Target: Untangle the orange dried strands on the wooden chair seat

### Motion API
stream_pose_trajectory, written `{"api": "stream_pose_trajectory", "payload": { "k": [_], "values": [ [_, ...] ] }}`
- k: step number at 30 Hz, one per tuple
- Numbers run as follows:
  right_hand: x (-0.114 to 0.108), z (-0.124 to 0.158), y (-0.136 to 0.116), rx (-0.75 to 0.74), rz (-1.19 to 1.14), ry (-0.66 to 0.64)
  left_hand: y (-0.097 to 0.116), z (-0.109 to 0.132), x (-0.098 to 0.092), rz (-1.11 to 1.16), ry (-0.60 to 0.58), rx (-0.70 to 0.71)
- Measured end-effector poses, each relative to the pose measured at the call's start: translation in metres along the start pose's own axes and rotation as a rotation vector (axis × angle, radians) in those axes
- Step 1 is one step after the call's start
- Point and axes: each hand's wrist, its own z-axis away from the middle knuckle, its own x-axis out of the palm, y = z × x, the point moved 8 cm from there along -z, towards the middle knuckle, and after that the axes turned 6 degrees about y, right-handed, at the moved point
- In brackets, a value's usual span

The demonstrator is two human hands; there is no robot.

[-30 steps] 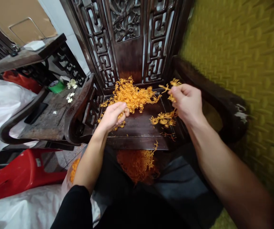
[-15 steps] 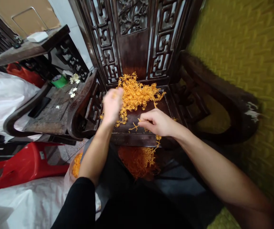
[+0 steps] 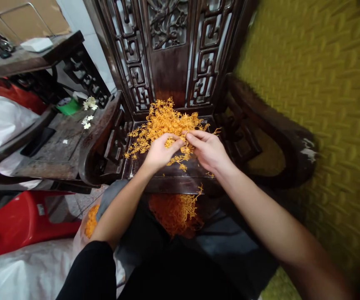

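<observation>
A heap of orange plastic-looking sprigs (image 3: pixel 170 121) lies on the seat of a dark carved wooden chair (image 3: pixel 170 75). At the heap's near edge my left hand (image 3: pixel 164 151) is closed in a pinch, thumb and forefinger on an orange sprig (image 3: pixel 184 154). Its fingertips nearly meet those of my right hand (image 3: pixel 209 151), whose thumb and fingers pinch the same sprig from the other side. The exact grip point is partly hidden by the fingers. Below the seat edge, a reddish bag (image 3: pixel 173 214) between my legs holds many bare orange stems.
On the left stands another wooden chair (image 3: pixel 57 154) bearing green tape (image 3: pixel 68 106), pale flower pieces (image 3: pixel 87 121) and a dark flat object (image 3: pixel 38 141). A red plastic stool (image 3: pixel 26 221), a bag of orange pieces (image 3: pixel 91 221) and white sacks (image 3: pixel 32 266) sit lower left.
My left hand has moved right and down, from the heap's left side to meet my right hand. The right hand has risen slightly to the heap, and the view has shifted a little.
</observation>
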Motion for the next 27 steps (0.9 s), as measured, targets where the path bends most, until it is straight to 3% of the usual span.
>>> {"api": "stream_pose_trajectory", "payload": {
  "k": [5, 9, 12, 14, 16, 19, 24, 27],
  "values": [
    [0.011, 0.011, 0.005, 0.008, -0.029, 0.012, 0.018, 0.003, 0.007, -0.194, -0.064, 0.176],
    [-0.012, -0.004, 0.009, 0.116, -0.124, 0.091, 0.036, 0.012, 0.004, -0.112, -0.109, 0.262],
    [-0.051, -0.023, 0.003, 0.097, -0.151, 0.269, 0.026, 0.011, -0.008, 0.059, -0.092, 0.125],
    [-0.061, -0.027, -0.004, 0.038, -0.086, 0.32, 0.01, 0.007, -0.013, 0.229, -0.082, -0.025],
    [-0.05, -0.023, -0.004, 0.042, -0.037, 0.26, -0.003, 0.002, -0.014, 0.343, -0.062, -0.132],
    [-0.016, -0.006, 0.002, 0.076, -0.023, 0.129, -0.011, -0.002, -0.012, 0.333, -0.033, -0.161],
    [0.004, 0.009, -0.002, -0.09, 0.02, 0.11, 0.005, 0.005, 0.002, -0.068, -0.109, 0.013],
    [0.002, 0.007, 0.004, -0.015, -0.001, 0.112, 0.016, 0.011, 0.012, -0.191, -0.177, 0.107]
  ]
}}
